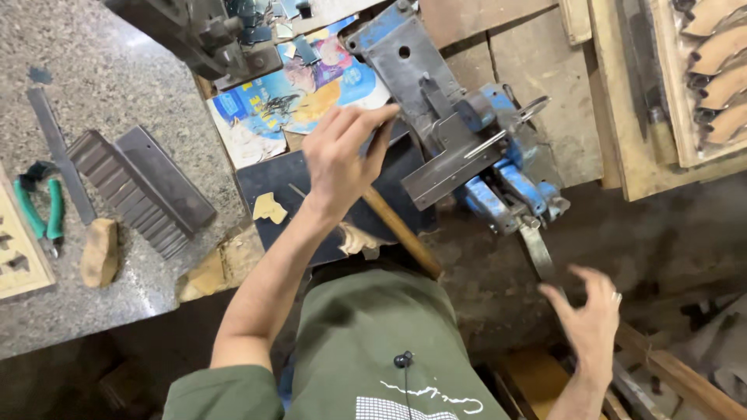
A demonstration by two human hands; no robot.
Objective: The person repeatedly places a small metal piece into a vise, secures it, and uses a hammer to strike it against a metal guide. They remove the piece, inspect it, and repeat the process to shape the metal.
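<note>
- Blue bench press bolted on the wooden bench, long axis slanting from upper left to lower right, grey plate end towards the upper left.
- Lever handle hanging off the lower right end of the press, pointing down over the bench edge.
- Left hand resting against the left side of the press, fingers stretched and close together, tips touching the grey plate; cannot tell whether something thin is pinched there.
- Right hand in the air just below the lever handle, fingers spread apart, holding nothing, not touching the lever.
- Wooden stick lying under the left wrist, slanting from upper left to lower right.
- Dark flat sheet under the left hand, with a small tan scrap on it.
- Colourful printed paper beyond the sheet, partly covered by a grey machine.
- Wooden tray at the far right, holding curved tan cut pieces stacked in a row.
- Granite counter at the left, carrying a ribbed metal block, a flat metal strip, green-handled pliers and a tan lump.
- Open room below the bench edge around the right hand; dark floor there.
</note>
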